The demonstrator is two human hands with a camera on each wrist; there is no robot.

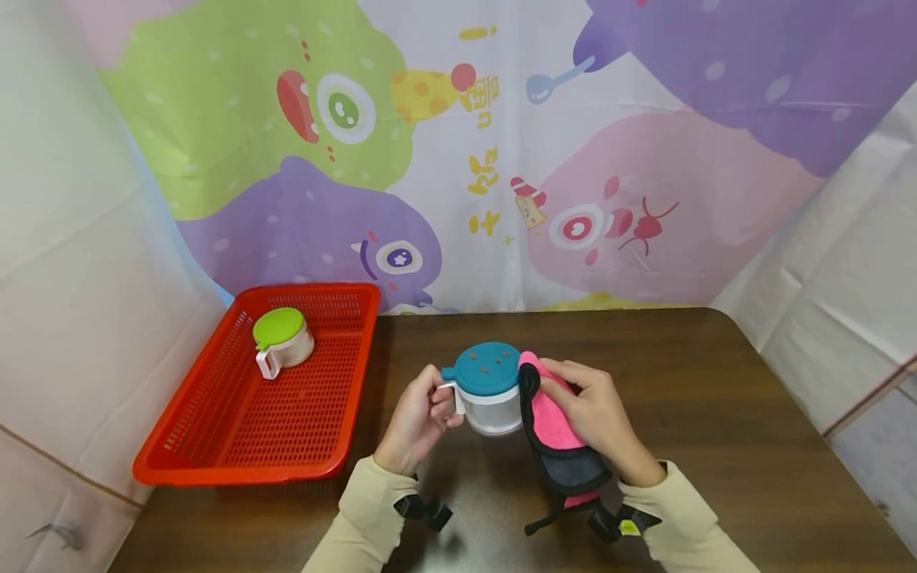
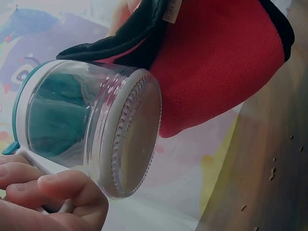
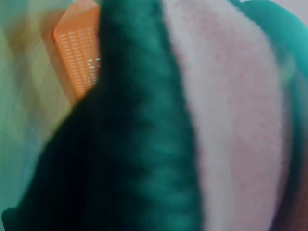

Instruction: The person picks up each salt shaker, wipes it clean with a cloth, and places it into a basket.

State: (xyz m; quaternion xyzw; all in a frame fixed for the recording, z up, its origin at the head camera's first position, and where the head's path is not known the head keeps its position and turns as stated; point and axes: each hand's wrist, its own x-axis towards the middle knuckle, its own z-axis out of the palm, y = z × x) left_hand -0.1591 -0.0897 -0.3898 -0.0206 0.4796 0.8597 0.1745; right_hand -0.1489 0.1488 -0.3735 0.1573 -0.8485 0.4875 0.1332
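A clear seasoning jar (image 1: 493,412) with a blue lid (image 1: 489,368) and a white handle is held above the table. Small brown bits lie on the lid. My left hand (image 1: 424,414) grips the handle, fingers curled round it; in the left wrist view the jar (image 2: 62,113) is tilted, its ribbed base showing. My right hand (image 1: 591,406) pinches a pink cloth (image 1: 553,418) with black edging against the jar's right side, thumb on top. The cloth (image 3: 231,115) fills most of the right wrist view and hides the fingers there.
A red plastic basket (image 1: 239,471) stands on the left of the brown table (image 1: 716,446). Inside it sits a similar jar with a green lid (image 1: 278,327). Brown crumbs (image 2: 273,172) are scattered on the tabletop. A printed cartoon curtain (image 1: 501,263) hangs behind.
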